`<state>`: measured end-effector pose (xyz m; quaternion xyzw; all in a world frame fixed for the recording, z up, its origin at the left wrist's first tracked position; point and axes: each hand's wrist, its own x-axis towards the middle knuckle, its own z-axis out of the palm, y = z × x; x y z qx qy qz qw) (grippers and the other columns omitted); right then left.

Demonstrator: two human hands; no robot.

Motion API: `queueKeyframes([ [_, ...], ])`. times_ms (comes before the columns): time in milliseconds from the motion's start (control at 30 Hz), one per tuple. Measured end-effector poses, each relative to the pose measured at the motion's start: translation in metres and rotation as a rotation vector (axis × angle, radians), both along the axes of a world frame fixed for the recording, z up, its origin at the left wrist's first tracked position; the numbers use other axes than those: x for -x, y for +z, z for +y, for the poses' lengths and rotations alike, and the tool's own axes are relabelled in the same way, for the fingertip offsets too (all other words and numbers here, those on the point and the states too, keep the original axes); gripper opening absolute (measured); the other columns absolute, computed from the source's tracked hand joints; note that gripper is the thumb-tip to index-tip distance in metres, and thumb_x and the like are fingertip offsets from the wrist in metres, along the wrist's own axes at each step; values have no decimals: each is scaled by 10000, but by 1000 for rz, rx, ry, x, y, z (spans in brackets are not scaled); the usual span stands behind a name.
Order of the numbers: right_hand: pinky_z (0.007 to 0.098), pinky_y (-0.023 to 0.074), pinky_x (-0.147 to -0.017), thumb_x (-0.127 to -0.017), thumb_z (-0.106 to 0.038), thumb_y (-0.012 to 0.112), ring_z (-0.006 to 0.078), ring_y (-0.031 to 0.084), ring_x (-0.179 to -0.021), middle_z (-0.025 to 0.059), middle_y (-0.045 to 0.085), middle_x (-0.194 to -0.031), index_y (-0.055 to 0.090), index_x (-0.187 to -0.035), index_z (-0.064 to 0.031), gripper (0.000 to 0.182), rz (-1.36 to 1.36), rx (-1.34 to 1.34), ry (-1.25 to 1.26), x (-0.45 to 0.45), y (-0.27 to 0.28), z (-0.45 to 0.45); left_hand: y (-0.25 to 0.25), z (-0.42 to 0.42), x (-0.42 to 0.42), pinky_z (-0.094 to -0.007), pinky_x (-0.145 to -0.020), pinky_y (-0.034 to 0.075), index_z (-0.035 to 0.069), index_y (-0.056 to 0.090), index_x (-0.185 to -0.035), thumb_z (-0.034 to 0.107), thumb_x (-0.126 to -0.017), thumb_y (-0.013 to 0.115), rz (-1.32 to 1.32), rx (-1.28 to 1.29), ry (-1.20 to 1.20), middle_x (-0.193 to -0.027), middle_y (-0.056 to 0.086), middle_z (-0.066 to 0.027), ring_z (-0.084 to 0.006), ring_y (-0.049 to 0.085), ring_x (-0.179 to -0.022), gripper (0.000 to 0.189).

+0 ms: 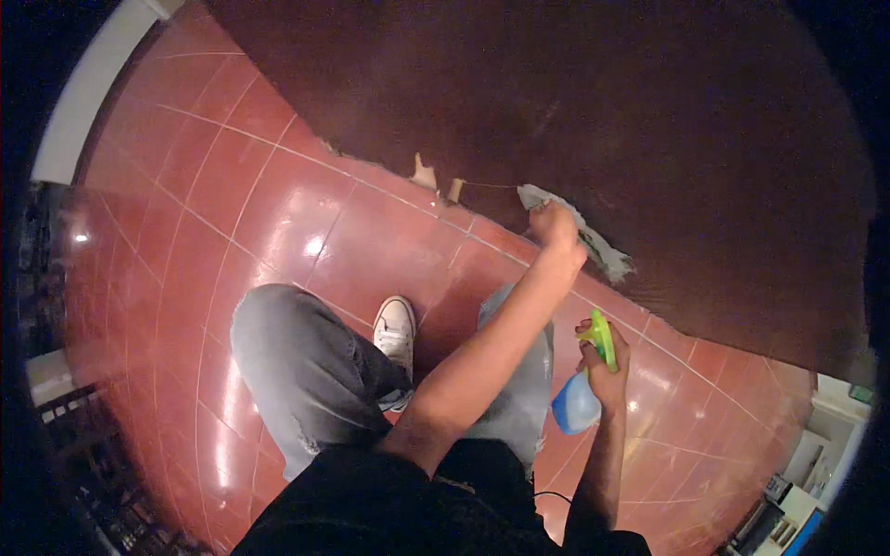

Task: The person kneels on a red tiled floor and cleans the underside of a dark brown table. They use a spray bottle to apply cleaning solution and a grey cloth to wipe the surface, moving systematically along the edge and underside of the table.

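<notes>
My left hand [556, 226] reaches across to a pale, ragged strip [612, 258] on a large dark brown surface [591, 104]. Its fingers are curled against the upper part of that strip; whether they pinch it is hidden. The strip has a dark, greenish patch along its middle. My right hand [613, 372], lower down over the tiled floor, is closed round the neck of a spray bottle [576, 405] with a lime-green trigger head and a blue and whitish body. A thin line runs from the strip's upper end to a small tan piece [455, 190] at the brown surface's edge.
Glossy red floor tiles [278, 187] meet the brown surface along an uneven edge. Another torn tan piece [423, 174] stands out there. My bent knees in grey jeans [299, 368] and a white sneaker [395, 326] are below. Shelving with objects [799, 479] stands at lower right.
</notes>
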<state>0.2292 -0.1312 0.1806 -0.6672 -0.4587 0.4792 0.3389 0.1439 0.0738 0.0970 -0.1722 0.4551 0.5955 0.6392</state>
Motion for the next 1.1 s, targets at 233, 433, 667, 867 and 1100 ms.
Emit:
queueKeyframes([
  [233, 253, 518, -527, -856, 16, 558, 106, 602, -712, 53, 652, -956, 612, -1118, -13, 269, -36, -1, 3, 4, 6, 1, -97, 5, 41, -388, -789, 501, 81, 550, -1189, 121, -936, 478, -24, 22, 21, -1084, 596, -85, -235, 589, -969, 267],
  [433, 257, 528, -528, -857, 21, 554, 121, 616, -714, 63, 657, -970, 610, -1120, -5, 270, -39, 50, -38, 3, 1, -3, -29, -10, 33, -372, -787, 476, 47, 575, -1084, 115, -943, 531, 125, -69, -37, -941, 588, -47, -196, 574, -902, 163],
  [667, 264, 530, -527, -857, 32, 547, 118, 617, -740, 81, 661, -993, 606, -1129, 9, 280, -36, 47, -63, 2, -6, -2, -116, 11, 36, -425, -794, 524, -7, 638, -1088, 131, -851, 602, 356, 366, -100, -1093, 678, -186, -316, 671, -940, 277],
  [867, 260, 521, -524, -854, 37, 541, 120, 616, -716, 92, 669, -1012, 605, -1133, 11, 287, -44, 72, -61, 15, 8, 1, -239, 21, 52, -428, -771, 552, 5, 678, -1058, 175, -803, 681, 708, 392, -481, -1066, 702, -187, -323, 705, -922, 306],
  [1100, 253, 505, -520, -852, 11, 567, 112, 605, -615, 93, 679, -988, 614, -1111, 0, 264, -76, 116, -62, 30, 23, 1, -304, 47, 70, -409, -791, 566, 22, 646, -1116, 239, -810, 701, 657, 528, -323, -1113, 693, -176, -316, 690, -1002, 379],
])
